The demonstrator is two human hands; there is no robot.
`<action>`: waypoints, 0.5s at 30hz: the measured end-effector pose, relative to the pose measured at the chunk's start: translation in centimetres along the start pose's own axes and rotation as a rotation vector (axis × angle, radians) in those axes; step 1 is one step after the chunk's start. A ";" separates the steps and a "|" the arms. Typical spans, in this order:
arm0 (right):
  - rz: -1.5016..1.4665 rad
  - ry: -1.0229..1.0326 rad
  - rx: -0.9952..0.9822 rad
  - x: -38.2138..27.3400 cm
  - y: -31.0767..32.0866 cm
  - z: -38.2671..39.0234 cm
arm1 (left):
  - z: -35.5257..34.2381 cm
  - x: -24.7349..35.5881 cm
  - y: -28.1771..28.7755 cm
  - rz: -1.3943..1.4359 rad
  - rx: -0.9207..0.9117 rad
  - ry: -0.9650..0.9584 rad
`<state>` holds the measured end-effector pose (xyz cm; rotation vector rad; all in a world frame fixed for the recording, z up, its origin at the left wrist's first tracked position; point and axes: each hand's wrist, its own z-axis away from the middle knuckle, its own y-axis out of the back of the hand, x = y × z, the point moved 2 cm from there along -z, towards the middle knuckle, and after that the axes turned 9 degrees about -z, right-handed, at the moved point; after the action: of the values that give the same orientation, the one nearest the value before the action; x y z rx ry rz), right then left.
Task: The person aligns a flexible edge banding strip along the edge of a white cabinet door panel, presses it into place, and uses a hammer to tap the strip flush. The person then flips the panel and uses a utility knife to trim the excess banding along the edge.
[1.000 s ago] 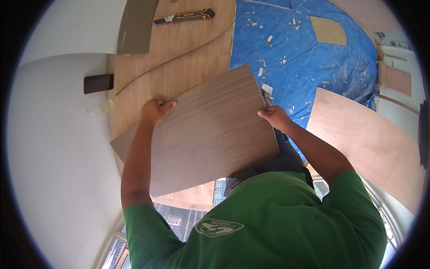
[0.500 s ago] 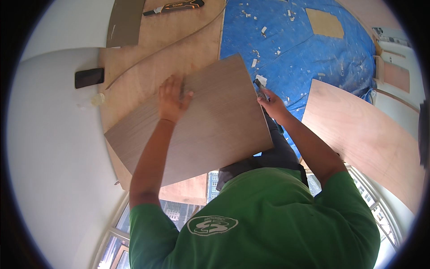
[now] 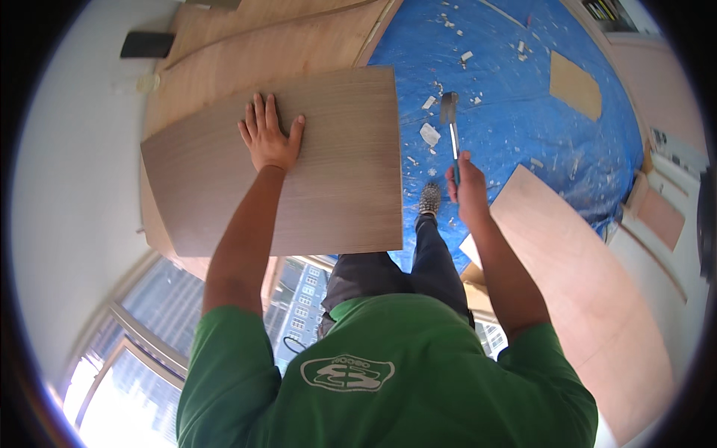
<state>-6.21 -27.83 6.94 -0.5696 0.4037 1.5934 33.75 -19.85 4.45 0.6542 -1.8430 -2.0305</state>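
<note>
A grey-brown wood-grain board (image 3: 328, 172) lies over a lighter plywood surface, its right edge facing the blue sheet. My left hand (image 3: 270, 140) rests flat on the board's upper middle with the fingers spread. Off the board's right edge, my right hand (image 3: 469, 187) is closed round the teal grip of a hammer (image 3: 453, 138). The dark hammer head points away from me, above the blue sheet, and does not touch the board.
White scraps (image 3: 429, 134) litter the blue sheet (image 3: 508, 127). A curved strip (image 3: 276, 26) and a dark phone (image 3: 146, 44) lie far left. A large pale plywood panel (image 3: 582, 291) is on the right; a small tan sheet (image 3: 575, 86) lies beyond. Windows (image 3: 160, 299) are behind at left.
The board has turned so its right edge runs nearly straight away from me. My right hand has swung the hammer out from beside the board's edge. My left hand has shifted slightly left.
</note>
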 end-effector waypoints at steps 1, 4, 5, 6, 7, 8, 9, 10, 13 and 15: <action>0.099 0.103 -0.004 0.2 -0.9 -0.6 | 0.1 0.0 -0.2 -0.014 0.005 0.009; 0.122 0.321 -0.131 0.2 -2.9 -4.1 | 0.4 -0.6 -0.5 -0.053 0.017 0.031; 0.162 0.400 -0.200 -0.3 -3.8 -5.4 | 0.5 -0.7 -0.4 -0.055 0.013 0.035; 0.154 0.399 -0.205 -0.8 -4.9 -6.8 | 0.5 -0.6 -0.4 -0.052 0.012 0.036; 0.145 0.396 -0.211 -1.1 -6.2 -8.1 | 0.6 -0.7 -0.5 -0.060 0.015 0.035; 0.132 0.392 -0.218 -1.3 -7.4 -9.3 | 0.7 -0.7 -0.3 -0.071 0.019 0.032; 0.134 0.417 -0.259 -1.3 -8.3 -10.9 | 0.6 -0.5 -0.3 -0.077 0.025 0.021; 0.134 0.441 -0.300 -1.2 -9.2 -12.5 | 0.6 -0.6 -0.2 -0.069 0.034 0.017; 0.089 0.501 -0.394 -0.9 -10.7 -14.7 | 0.0 -0.4 -0.4 -0.031 0.092 -0.030; 0.022 0.512 -0.446 -0.4 -10.6 -14.9 | -0.1 -0.4 -0.6 0.015 0.143 -0.078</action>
<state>6.16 -35.55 -4.08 -1.3308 0.4322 1.5541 34.21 -19.68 3.87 0.6042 -2.0468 -1.9540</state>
